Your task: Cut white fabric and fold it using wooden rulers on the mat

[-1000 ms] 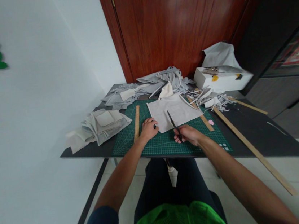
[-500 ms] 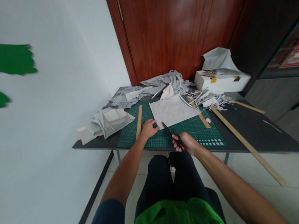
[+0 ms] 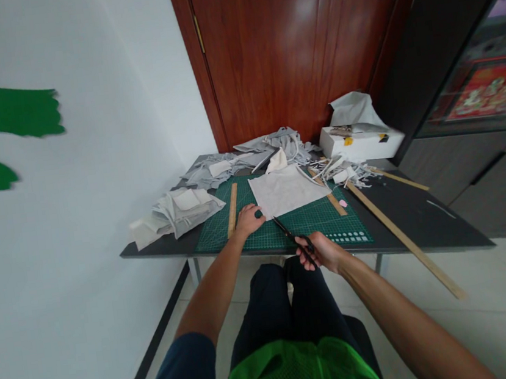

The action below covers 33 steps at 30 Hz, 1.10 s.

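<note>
Gripping black scissors in the right hand, with fingers round the handles; aiming toward 10:30, just beside the near edge of pale cloth laid on the green cutting mat. Curving left hand at the cloth's 8 o'clock corner; cannot tell if pinching. Could nick nearby fingertips by slipping leftward, or skew the cloth through a light hold. At 2 o'clock from the cloth, white box, contents hidden.

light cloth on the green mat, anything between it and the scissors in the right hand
Nothing visible stands between the scissors in the right hand and the light cloth; the left hand is at its near left corner.
</note>
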{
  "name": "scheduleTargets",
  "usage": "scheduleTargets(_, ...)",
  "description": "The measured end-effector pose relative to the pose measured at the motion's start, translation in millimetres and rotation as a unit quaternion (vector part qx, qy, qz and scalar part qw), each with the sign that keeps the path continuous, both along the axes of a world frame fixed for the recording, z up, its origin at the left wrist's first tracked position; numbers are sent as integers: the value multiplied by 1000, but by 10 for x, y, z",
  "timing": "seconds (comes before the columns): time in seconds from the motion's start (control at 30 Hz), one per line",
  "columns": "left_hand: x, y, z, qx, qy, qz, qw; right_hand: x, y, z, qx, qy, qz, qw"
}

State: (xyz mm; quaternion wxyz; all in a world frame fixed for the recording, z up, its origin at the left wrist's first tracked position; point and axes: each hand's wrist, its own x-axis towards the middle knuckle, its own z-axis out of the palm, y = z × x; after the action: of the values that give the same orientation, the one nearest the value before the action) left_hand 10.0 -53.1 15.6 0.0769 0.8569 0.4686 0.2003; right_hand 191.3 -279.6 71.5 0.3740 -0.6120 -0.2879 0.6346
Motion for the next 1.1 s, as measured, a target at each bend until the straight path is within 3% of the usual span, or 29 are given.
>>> scheduleTargets(0.23,-4,4,-40,7,-2,-7,1000,-46,57,34,0,9,-2,1000)
scheduleTargets(1.1,-37,-8,-91,3,-31,-28,999,-161,372,-267,22,26,-30,999)
